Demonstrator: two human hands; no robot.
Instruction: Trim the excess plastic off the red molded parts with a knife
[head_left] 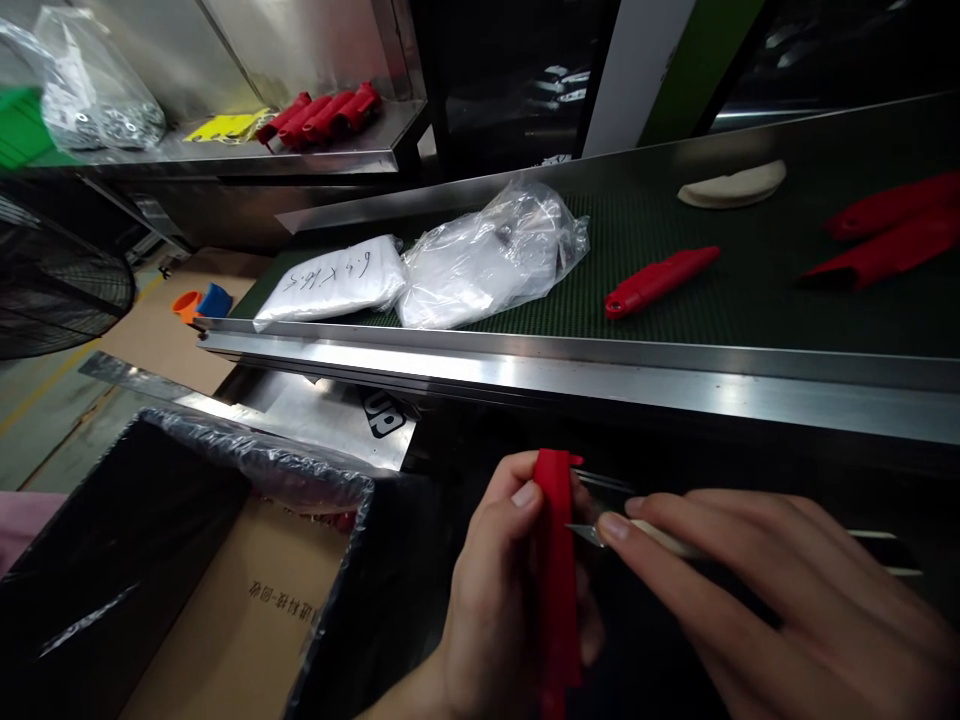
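My left hand [491, 590] is wrapped round a long red plastic part [556, 570], held upright below the belt's metal edge. In my right hand [780, 580] is a craft knife [667, 538] with a pale handle, pinched between thumb and fingers. Its pointed blade reaches the right edge of the red part; whether it touches cannot be made out. A single red part [661, 282] lies on the green belt ahead, and more red parts [892, 235] lie farther right.
On the conveyor belt [585, 340] lie a labelled white packet [330, 280], clear plastic bags [487, 260] and a cream curved piece [733, 186]. A black-lined box [367, 490] stands at lower left. Red parts [322, 115] sit on a metal shelf, near a fan [60, 280].
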